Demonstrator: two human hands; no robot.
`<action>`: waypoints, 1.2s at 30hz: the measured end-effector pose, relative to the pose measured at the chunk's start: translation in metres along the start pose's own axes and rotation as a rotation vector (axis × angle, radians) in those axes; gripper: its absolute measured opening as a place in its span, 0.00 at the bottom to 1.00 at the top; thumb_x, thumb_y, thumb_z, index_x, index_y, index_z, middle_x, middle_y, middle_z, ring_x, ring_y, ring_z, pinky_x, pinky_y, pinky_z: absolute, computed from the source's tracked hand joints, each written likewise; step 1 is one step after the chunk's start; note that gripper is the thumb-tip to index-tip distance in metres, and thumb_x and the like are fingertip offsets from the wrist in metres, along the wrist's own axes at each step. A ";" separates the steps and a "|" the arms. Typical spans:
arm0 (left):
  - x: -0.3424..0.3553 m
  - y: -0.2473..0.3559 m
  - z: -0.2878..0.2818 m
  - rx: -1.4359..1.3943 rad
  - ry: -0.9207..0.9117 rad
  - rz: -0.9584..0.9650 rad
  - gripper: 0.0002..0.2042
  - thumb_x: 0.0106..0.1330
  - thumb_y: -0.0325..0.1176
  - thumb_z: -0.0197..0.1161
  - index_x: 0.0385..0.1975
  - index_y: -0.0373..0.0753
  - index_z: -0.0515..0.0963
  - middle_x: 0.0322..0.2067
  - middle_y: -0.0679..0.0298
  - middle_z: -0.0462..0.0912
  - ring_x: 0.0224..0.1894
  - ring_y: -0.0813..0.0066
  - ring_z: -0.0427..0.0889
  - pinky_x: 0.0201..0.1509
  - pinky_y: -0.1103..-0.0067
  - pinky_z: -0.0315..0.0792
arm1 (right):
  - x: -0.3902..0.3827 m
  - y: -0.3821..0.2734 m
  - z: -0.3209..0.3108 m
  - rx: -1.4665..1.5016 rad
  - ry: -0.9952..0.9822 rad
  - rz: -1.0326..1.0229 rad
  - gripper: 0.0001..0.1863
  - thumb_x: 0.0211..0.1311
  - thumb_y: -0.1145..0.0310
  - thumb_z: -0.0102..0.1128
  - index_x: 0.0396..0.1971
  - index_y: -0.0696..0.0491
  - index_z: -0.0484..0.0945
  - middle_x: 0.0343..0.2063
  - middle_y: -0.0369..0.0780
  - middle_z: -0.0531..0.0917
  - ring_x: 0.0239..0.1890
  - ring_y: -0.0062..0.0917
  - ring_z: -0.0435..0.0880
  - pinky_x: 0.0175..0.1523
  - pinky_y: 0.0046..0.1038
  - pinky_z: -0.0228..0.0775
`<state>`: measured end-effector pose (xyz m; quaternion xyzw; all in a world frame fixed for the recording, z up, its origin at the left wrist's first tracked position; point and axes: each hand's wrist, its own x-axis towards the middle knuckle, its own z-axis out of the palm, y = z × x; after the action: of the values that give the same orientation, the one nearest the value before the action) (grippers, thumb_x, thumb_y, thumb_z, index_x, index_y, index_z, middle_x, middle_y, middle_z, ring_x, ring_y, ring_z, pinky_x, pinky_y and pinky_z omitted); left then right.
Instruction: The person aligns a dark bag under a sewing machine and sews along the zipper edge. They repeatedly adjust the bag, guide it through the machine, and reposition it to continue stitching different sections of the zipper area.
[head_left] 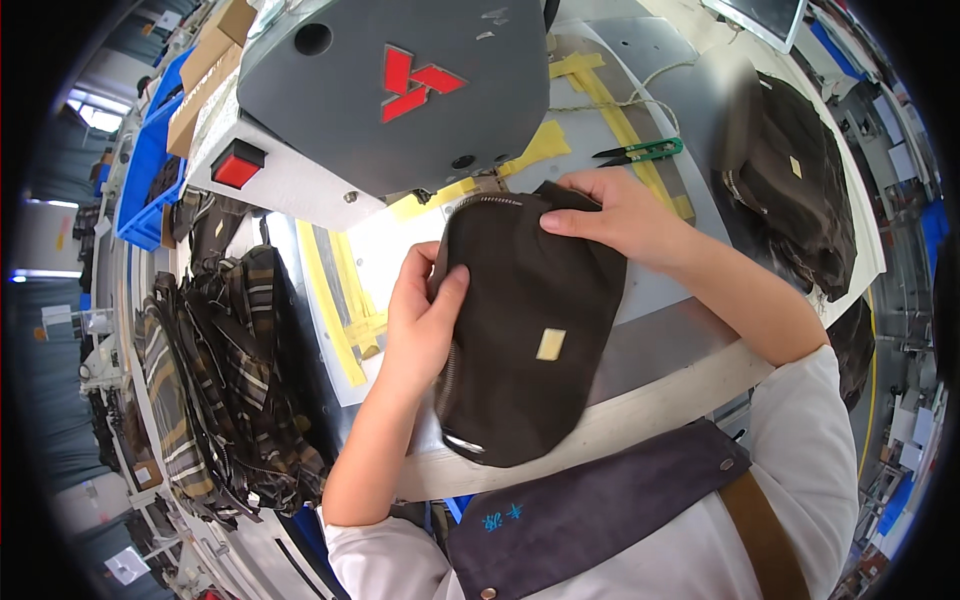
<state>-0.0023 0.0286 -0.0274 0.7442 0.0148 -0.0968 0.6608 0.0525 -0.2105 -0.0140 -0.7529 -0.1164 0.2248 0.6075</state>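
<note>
Between my hands is a dark brown fabric pouch (510,300) with a zipper along its left edge and a small cream label on its front. My left hand (425,310) grips the pouch's left edge, thumb on the front and fingers behind. At the upper right corner my right hand (615,215) pinches the cloth, thumb on top. The pouch hangs tilted over the table's near edge, its top close under the head of a grey sewing machine (400,90). Its far side and the fingers behind it are hidden.
Green-handled thread snips (645,152) lie beyond my right hand. Several dark pouches (795,170) are stacked at the right. Striped plaid fabric pieces (230,370) pile up at the left. Yellow tape (325,300) marks the metal work plate. A blue bin (150,190) stands at the far left.
</note>
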 end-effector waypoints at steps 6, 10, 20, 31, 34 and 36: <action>0.017 0.022 -0.002 0.423 -0.085 0.298 0.18 0.58 0.29 0.65 0.48 0.35 0.72 0.35 0.60 0.81 0.34 0.64 0.80 0.42 0.74 0.74 | 0.013 0.003 0.004 -0.638 -0.057 -0.467 0.11 0.56 0.67 0.63 0.34 0.58 0.79 0.31 0.43 0.80 0.34 0.36 0.79 0.40 0.30 0.69; 0.029 0.019 0.005 0.703 -0.144 0.390 0.08 0.56 0.27 0.66 0.34 0.35 0.77 0.33 0.59 0.77 0.34 0.59 0.79 0.39 0.72 0.73 | 0.007 -0.001 0.012 -0.692 0.039 -0.571 0.10 0.57 0.67 0.61 0.34 0.58 0.79 0.31 0.42 0.81 0.35 0.40 0.78 0.41 0.35 0.69; 0.013 0.000 0.029 0.707 0.102 0.769 0.13 0.50 0.18 0.66 0.35 0.37 0.78 0.32 0.61 0.76 0.33 0.67 0.79 0.36 0.77 0.74 | 0.015 0.018 0.017 -0.286 0.147 -0.402 0.09 0.61 0.66 0.59 0.37 0.56 0.79 0.31 0.42 0.82 0.34 0.36 0.79 0.39 0.33 0.69; 0.017 0.019 0.017 0.267 0.006 0.173 0.03 0.59 0.25 0.65 0.30 0.33 0.80 0.24 0.63 0.80 0.25 0.81 0.79 0.31 0.84 0.73 | 0.019 0.015 0.023 -0.423 0.105 -0.594 0.05 0.59 0.69 0.59 0.33 0.53 0.79 0.28 0.39 0.81 0.33 0.36 0.78 0.40 0.34 0.68; 0.018 0.019 0.017 0.264 0.017 0.159 0.03 0.59 0.25 0.64 0.30 0.33 0.80 0.22 0.65 0.79 0.24 0.83 0.77 0.28 0.85 0.71 | 0.017 0.013 0.024 -0.448 0.121 -0.611 0.05 0.59 0.69 0.60 0.33 0.52 0.80 0.28 0.37 0.81 0.33 0.35 0.78 0.41 0.34 0.68; 0.018 0.018 0.015 0.235 0.001 0.149 0.03 0.58 0.25 0.65 0.30 0.33 0.80 0.21 0.66 0.79 0.23 0.85 0.76 0.27 0.86 0.70 | 0.017 0.012 0.025 -0.453 0.131 -0.621 0.05 0.58 0.70 0.61 0.32 0.53 0.80 0.27 0.38 0.81 0.33 0.34 0.78 0.41 0.33 0.68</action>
<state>0.0165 0.0094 -0.0143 0.8155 -0.0516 -0.0482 0.5744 0.0541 -0.1848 -0.0330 -0.8096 -0.3464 -0.0495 0.4712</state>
